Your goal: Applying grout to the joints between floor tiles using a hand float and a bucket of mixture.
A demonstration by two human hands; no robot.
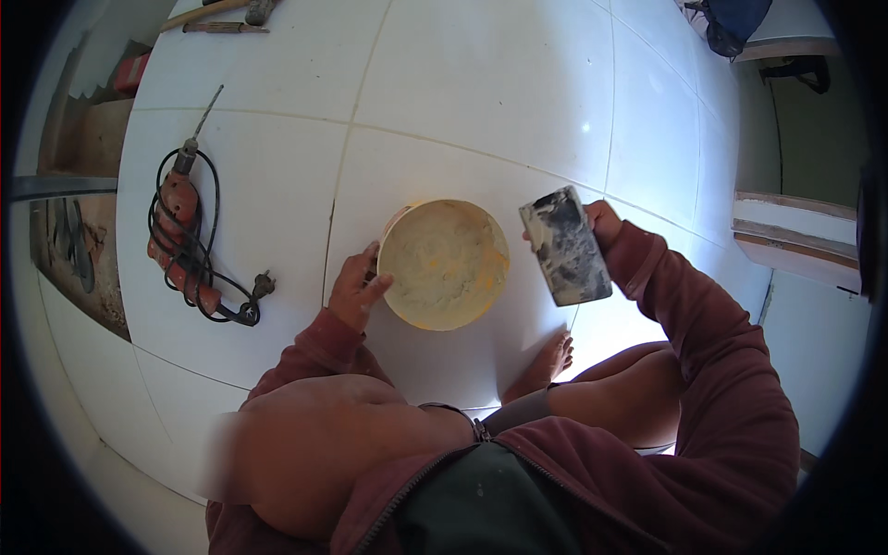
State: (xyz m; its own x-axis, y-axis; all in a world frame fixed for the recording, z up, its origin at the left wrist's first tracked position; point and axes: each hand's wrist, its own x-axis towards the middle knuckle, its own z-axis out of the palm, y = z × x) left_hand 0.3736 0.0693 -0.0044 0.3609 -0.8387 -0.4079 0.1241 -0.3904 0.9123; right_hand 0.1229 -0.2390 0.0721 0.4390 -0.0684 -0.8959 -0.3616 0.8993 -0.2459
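A round bucket (444, 265) of pale, yellowish paste stood on the white tiled floor (481, 83). The left hand (358, 289) steadied its left rim, grip closed on the edge. Right of the bucket, the right hand (599, 222) gripped a smeared flat trowel (565, 246). Paste could drip from the tilted blade onto the tiles. An orange power drill (182, 231) lay well left of the bucket.
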